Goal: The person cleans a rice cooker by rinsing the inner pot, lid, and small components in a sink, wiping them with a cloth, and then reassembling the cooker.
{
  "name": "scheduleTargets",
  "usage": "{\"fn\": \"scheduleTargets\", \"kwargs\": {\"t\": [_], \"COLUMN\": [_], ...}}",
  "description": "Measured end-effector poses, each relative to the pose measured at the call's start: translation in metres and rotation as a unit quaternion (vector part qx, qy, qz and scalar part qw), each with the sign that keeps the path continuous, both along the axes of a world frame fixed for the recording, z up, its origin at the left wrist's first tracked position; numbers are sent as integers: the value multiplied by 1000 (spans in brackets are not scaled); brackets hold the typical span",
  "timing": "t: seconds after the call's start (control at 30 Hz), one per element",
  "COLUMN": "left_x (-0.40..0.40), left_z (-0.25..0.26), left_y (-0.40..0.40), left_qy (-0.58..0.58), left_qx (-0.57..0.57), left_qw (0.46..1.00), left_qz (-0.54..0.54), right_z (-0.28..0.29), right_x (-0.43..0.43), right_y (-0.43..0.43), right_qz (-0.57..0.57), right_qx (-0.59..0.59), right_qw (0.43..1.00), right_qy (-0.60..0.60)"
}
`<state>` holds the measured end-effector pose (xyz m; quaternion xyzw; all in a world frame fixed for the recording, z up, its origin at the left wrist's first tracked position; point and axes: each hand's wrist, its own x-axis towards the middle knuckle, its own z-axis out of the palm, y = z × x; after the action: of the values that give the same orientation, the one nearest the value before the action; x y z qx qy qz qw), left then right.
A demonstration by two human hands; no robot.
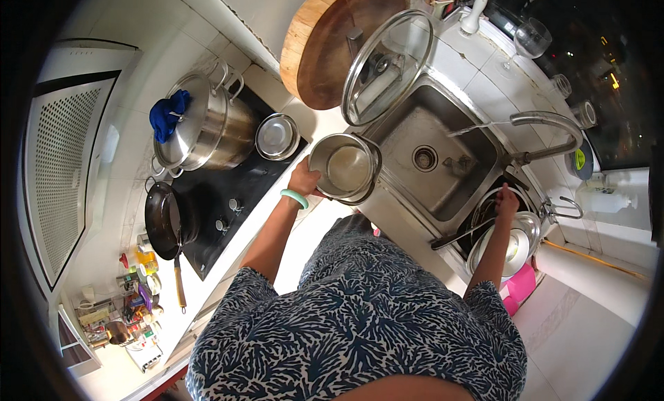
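My left hand [305,179], with a green bangle at the wrist, grips the left side of a round stainless steel pot [322,165]. The pot's open mouth faces up, its inner base looks beige, and a dark handle or band runs along its right side. It is beside the left edge of the steel sink [399,178]. My right hand [506,199] is over the right end of the sink, at a dark pan [473,217] and stacked dishes; its fingers look curled, but what they hold is unclear. Water runs from the curved faucet [555,141] into the sink.
A glass lid [348,97] leans by a thick round wooden chopping board [321,63]. The black cooktop [259,188] bears a large steamer pot [210,146], a small steel bowl [278,136] and a frying pan [155,219]. A wine glass [531,37] stands on the window ledge.
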<state>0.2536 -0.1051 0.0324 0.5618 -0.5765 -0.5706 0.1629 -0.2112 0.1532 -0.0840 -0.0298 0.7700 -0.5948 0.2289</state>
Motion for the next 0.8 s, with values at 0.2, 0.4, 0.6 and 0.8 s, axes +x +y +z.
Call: {"fn": "scheduleTargets", "kwargs": {"t": [0.2,0.4,0.6,0.8], "left_x": [-3,33,64,148], "left_z": [17,5,-2,-45], "left_y": [-9,-14,49,155], "left_qy": [30,1,-108,-228], "left_qx": [33,1,-145,3], "left_qw": [996,994,980,973], "left_qz": [82,108,78,18], "right_z": [44,57,-5,93], "right_x": [82,134,130,218], "right_y": [-42,-86,-109,-135], "right_qz": [203,320,490,615], "right_qx": [22,-171,384,385], "right_qw": [977,868,668,495], "right_qy": [-59,-338,408,477]}}
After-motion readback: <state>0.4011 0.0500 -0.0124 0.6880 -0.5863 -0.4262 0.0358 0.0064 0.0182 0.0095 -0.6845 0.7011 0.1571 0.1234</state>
